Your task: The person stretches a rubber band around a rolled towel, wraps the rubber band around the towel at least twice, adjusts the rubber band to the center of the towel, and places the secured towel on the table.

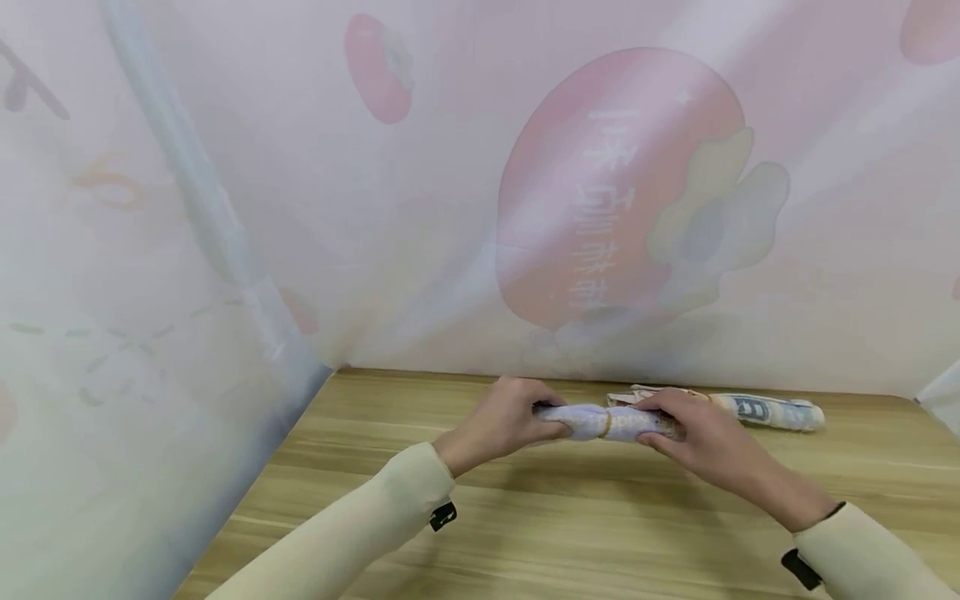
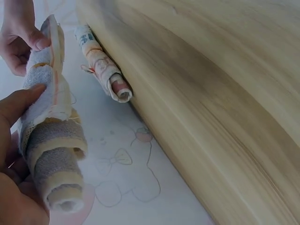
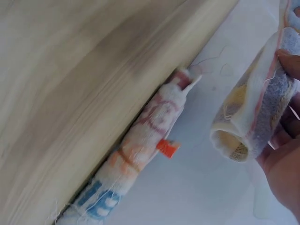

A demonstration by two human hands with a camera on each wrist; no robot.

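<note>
The person holds a rolled towel [image 1: 609, 422] just above the wooden table [image 1: 525, 517], near its far edge where the printed pink curtain [image 1: 600, 192] hangs. The roll lies crosswise, its long axis running left to right between the two hands. The left hand [image 1: 501, 423] curls its fingers round the left end, thumb on top; the right hand [image 1: 701, 440] wraps the right end the same way, so both grips are closed on the towel and each hand is equally near it. A yellowish band crosses the roll at its middle. Just behind the right hand, a second rolled towel [image 1: 765, 411] with blue lettering lies flat on the table, parallel to the first and against the curtain.
</note>
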